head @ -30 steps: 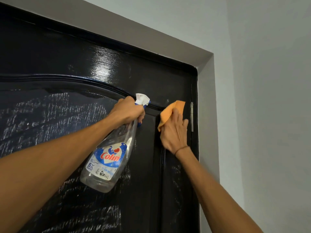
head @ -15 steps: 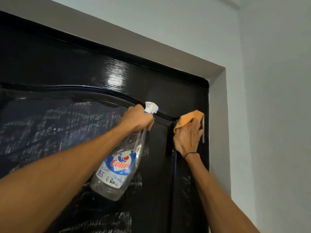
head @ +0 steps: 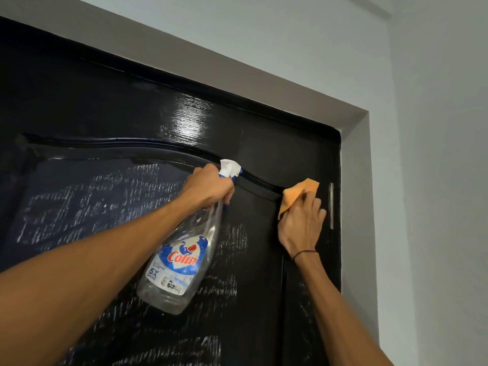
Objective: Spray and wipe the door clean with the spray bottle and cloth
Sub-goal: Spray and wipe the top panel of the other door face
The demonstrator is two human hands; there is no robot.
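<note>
Gripping the spray bottle (head: 182, 257) by its neck, the left hand (head: 210, 187) holds it near the door's (head: 105, 107) upper right area, white nozzle up against the curved moulding, the trigger mostly hidden by curled fingers. The right hand (head: 301, 225) presses the orange cloth (head: 297, 195) flat to the door near its top right corner, just beside a hinge (head: 331, 204) (only 1 shows). Most of the cloth lies hidden under the palm. Whitish streaks mark the panel; the door's left side is cut off.

Left hand (head: 210, 186) grips spray bottle (head: 182, 257); right hand (head: 301, 223) presses cloth (head: 297, 195).
</note>
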